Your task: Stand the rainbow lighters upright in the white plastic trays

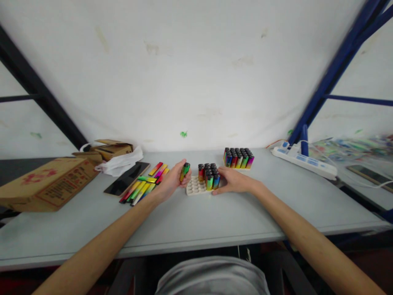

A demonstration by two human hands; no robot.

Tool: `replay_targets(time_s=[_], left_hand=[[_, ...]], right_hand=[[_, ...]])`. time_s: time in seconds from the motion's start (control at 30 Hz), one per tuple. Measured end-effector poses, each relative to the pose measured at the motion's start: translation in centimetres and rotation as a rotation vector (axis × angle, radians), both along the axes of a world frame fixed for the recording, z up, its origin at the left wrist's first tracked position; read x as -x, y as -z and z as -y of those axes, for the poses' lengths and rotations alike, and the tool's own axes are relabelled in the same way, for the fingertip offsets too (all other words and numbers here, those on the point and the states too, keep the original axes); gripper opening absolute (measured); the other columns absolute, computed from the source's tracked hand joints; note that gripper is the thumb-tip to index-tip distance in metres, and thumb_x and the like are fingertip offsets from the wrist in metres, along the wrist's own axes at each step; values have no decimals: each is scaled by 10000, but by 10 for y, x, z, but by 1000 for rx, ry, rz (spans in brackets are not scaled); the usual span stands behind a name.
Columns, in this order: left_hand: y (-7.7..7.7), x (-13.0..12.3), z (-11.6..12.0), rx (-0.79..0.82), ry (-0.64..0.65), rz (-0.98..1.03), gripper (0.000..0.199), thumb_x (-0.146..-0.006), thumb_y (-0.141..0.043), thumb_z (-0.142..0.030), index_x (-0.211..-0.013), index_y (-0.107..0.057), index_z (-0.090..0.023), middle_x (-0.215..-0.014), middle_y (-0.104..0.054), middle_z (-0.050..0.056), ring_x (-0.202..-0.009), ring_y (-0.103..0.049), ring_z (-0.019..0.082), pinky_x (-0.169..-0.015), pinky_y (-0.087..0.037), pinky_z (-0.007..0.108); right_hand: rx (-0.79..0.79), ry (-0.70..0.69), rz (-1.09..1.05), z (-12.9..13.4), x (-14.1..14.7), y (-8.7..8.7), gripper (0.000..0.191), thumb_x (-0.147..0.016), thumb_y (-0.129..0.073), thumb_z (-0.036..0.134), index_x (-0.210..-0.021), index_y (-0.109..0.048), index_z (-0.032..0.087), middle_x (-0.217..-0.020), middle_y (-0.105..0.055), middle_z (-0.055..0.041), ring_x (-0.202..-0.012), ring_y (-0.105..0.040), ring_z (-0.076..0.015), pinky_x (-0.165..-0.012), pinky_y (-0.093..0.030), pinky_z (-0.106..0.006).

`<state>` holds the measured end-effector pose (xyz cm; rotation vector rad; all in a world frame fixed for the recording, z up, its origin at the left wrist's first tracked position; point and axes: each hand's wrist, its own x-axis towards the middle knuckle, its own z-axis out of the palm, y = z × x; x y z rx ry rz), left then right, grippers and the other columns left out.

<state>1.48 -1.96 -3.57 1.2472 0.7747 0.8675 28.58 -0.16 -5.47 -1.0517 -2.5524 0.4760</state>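
My left hand (174,178) is closed around a green-and-orange lighter (184,171), held with its black top up, just left of a white tray with round holes (194,187). Several shiny coloured lighters (209,180) stand upright in the tray's right part, while holes at its left show bare. At the tray's right side, my right hand (231,180) has thumb and fingers curved against the end of the tray and the lighters there. Left of my left hand, several coloured lighter casings or sleeves (139,190) lie flat in a loose pile; their exact kind is unclear.
A block of standing lighters (238,159) is at the back right. On the left lie a dark phone (127,179), a white plastic bag (123,161) and cardboard boxes (52,180). A white power strip (303,161) rests on the right, near a blue metal frame (322,88).
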Motion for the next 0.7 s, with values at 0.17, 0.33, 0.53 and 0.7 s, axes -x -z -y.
replay_targets(time_s=[0.17, 0.33, 0.53, 0.7], left_hand=[[6, -2, -2, -5, 0, -70, 545, -911, -426, -640, -585, -386, -205, -538, -250, -60, -442, -219, 82, -441, -187, 212], [9, -2, -2, -42, -59, -108, 488, -899, -466, -575, -591, -388, -205, -538, -234, -71, -429, -194, 70, -429, -157, 199], [2, -2, 1, 6, -70, -75, 526, -907, -432, -643, -637, -442, -192, -555, -274, -65, -433, -224, 68, -415, -182, 189], [2, -5, 5, -91, -100, -28, 397, -910, -530, -606, -875, -505, -211, -604, -414, -60, -463, -348, 103, -413, -287, 202]], right_hand=[[-3, 10, 13, 1, 1, 0, 615, -719, -807, 659, -1012, -623, 151, -953, -644, -80, -810, -593, -235, -708, -464, -327], [-12, 22, 19, -1, 0, 2, 623, -708, -795, 692, -982, -617, 162, -937, -645, -73, -805, -596, -238, -720, -458, -329], [-3, 17, 13, -1, -1, 1, 616, -713, -798, 682, -981, -609, 160, -934, -638, -69, -795, -588, -230, -715, -453, -324], [-3, 14, -2, 1, 0, 0, 609, -716, -804, 665, -990, -621, 153, -928, -636, -71, -810, -588, -237, -721, -458, -329]])
